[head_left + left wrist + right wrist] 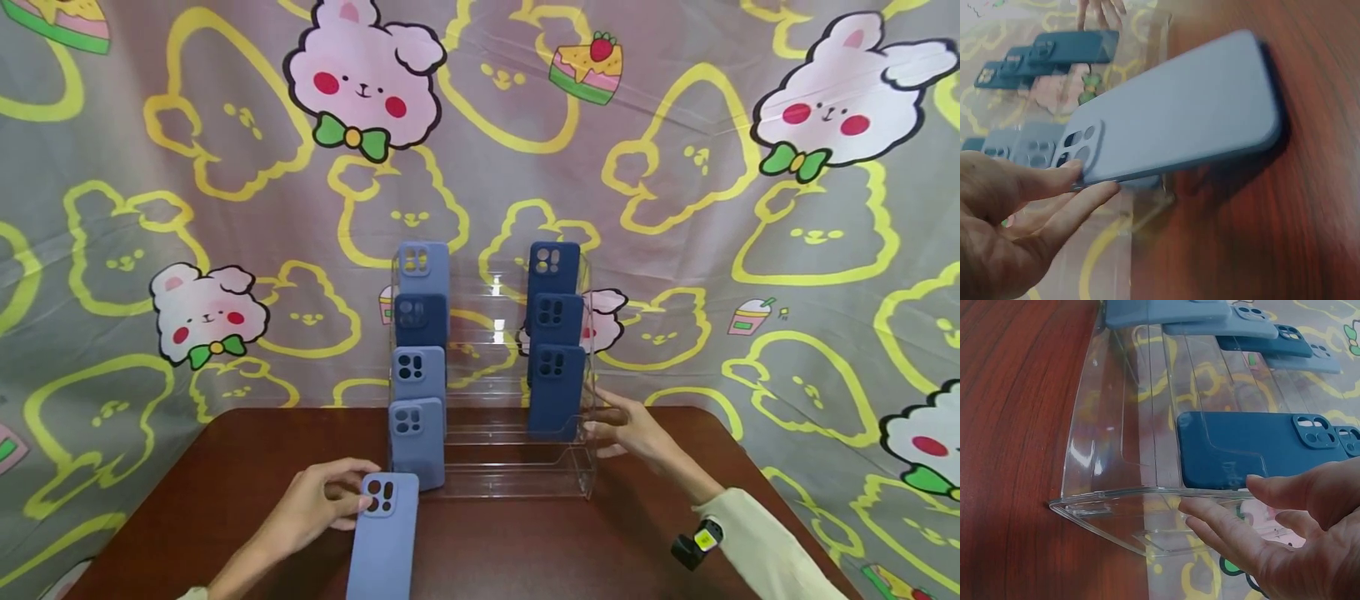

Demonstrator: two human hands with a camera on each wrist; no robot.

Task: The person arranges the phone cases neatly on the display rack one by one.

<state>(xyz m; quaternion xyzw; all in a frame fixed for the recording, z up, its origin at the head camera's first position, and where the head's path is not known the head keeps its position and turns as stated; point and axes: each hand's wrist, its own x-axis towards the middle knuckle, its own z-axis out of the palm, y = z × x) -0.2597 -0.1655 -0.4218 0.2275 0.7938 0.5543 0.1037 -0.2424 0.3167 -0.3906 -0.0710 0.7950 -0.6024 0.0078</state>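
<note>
My left hand (318,500) pinches a light blue phone case (384,533) by its camera end, thumb beside the camera cutouts. In the left wrist view the held case (1179,106) is tilted, its back facing up, over the table. My right hand (633,429) is at the right side of a clear acrylic tiered rack (495,483), fingers fairly straight. In the right wrist view those fingertips (1200,509) lie right at the rack's side edge. Close to that thumb stands a dark blue phone case (1241,450), the front one in the right column.
Several cases, light blue (420,442) and one dark blue (422,321), stand stepped in the rack's left column. Three dark blue cases (557,400) fill the right column. The brown table (510,550) ends at a cartoon-printed curtain (480,183). A small dark device (697,542) is on the right wrist.
</note>
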